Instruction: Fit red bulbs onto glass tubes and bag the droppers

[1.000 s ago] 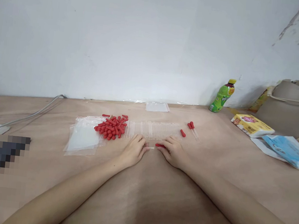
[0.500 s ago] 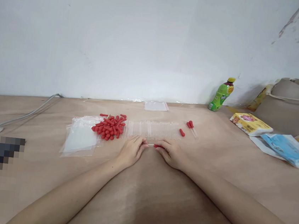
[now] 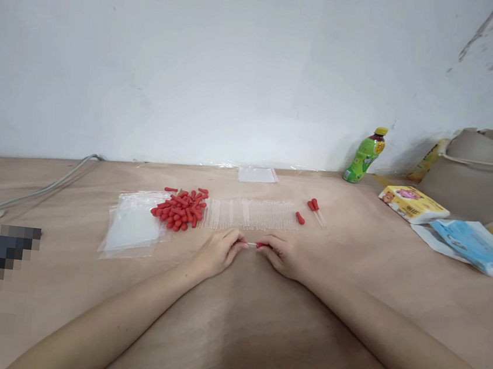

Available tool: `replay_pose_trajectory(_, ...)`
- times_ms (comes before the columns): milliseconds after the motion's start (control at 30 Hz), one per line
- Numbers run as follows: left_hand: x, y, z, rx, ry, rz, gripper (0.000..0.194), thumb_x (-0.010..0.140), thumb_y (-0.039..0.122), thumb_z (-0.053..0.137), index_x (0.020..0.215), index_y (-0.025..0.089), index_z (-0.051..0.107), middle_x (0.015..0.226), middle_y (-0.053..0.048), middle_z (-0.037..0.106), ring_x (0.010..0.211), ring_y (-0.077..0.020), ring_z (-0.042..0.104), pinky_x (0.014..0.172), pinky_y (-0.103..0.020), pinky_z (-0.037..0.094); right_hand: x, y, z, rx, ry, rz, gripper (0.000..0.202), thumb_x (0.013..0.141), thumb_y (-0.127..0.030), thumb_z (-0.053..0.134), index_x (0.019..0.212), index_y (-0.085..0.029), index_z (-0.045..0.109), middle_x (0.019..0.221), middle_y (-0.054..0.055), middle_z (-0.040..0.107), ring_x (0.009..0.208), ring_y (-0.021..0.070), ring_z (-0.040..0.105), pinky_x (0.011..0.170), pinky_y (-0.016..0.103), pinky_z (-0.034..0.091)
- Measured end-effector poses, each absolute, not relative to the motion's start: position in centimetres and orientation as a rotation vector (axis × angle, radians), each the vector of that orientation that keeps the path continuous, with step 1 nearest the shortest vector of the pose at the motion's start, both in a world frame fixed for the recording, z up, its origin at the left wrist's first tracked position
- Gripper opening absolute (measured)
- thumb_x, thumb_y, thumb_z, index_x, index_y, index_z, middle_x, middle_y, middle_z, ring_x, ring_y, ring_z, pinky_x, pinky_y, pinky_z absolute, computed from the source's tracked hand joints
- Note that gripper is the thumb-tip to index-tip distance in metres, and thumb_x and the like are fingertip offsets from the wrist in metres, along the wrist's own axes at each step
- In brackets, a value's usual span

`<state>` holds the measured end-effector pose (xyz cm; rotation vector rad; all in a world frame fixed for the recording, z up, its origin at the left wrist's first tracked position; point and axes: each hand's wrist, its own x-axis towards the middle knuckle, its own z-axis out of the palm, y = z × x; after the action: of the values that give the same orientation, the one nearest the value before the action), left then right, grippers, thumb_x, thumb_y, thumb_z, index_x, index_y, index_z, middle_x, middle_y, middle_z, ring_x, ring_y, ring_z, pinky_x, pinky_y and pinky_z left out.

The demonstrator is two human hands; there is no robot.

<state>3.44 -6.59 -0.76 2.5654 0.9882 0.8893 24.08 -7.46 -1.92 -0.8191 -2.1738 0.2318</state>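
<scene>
Between the fingertips of my left hand is pinched a clear glass dropper tube. My right hand grips a red rubber bulb that meets the tube's right end; how far the tube goes in is hidden by the fingers. Just beyond my hands lies a row of clear tubes. A heap of red rubber bulbs sits at the row's left end. To the right are a single red bulb and two droppers with red bulbs fitted on their tubes.
Clear plastic bags lie left of the heap, and another bag near the wall. A grey cable runs at left. On the right stand a green bottle, a yellow tissue pack, a blue packet and a beige bin.
Both hands have come slightly nearer to me. The visible stretch of tube between my left fingertips and the bulb is a little shorter.
</scene>
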Motion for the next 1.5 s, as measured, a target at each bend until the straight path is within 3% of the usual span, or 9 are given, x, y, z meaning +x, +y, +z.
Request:
replay_pose_trajectory(400, 3.7, -6.6, -1.1, 2.656, 1.014, 0.859, 0.019, 0.089, 0.028, 0.04, 0.083, 0.016, 0.054, 0.077, -0.004, 0.058, 0.072, -0.0144, 0.054, 0.066, -0.027, 0.044, 24.0, -7.1, -2.4, -0.814, -2.226, 0.089, 0.015, 0.085, -0.027, 0.046, 0.083, -0.02, 0.059, 0.078, 0.004, 0.062, 0.074, 0.0145, 0.056, 0.068, 0.028, 0.045)
replay_pose_trajectory(633, 2.9, -6.5, -1.0, 2.658, 1.059, 0.93, 0.02, 0.088, 0.027, 0.044, 0.101, 0.018, 0.056, 0.091, -0.005, 0.062, 0.084, -0.0157, 0.058, 0.075, -0.028, 0.047, 25.2, -6.5, -1.5, -0.897, -2.155, 0.131, 0.013, 0.083, -0.024, 0.049, 0.083, -0.019, 0.061, 0.075, 0.004, 0.064, 0.072, 0.015, 0.057, 0.066, 0.03, 0.044)
replay_pose_trajectory(867, 2.5, -6.5, -1.1, 2.622, 1.072, 0.966, 0.022, 0.088, 0.028, 0.044, 0.096, 0.019, 0.062, 0.084, -0.005, 0.066, 0.074, -0.0152, 0.062, 0.069, -0.027, 0.049, 25.5, -6.5, -2.0, -0.918, -2.143, 0.264, 0.014, 0.082, -0.027, 0.05, 0.082, -0.02, 0.061, 0.075, 0.003, 0.064, 0.068, 0.0127, 0.057, 0.063, 0.026, 0.046)
replay_pose_trajectory(1500, 2.8, -6.5, -1.4, 2.67, 0.98, 0.91, 0.024, 0.088, 0.026, 0.042, 0.091, 0.015, 0.064, 0.079, -0.007, 0.066, 0.073, -0.0152, 0.062, 0.068, -0.025, 0.048, 24.5, -6.7, -1.6, -0.895, -2.251, 0.297, 0.013, 0.082, -0.028, 0.051, 0.077, -0.019, 0.058, 0.069, 0.001, 0.06, 0.065, 0.0112, 0.054, 0.06, 0.022, 0.043)
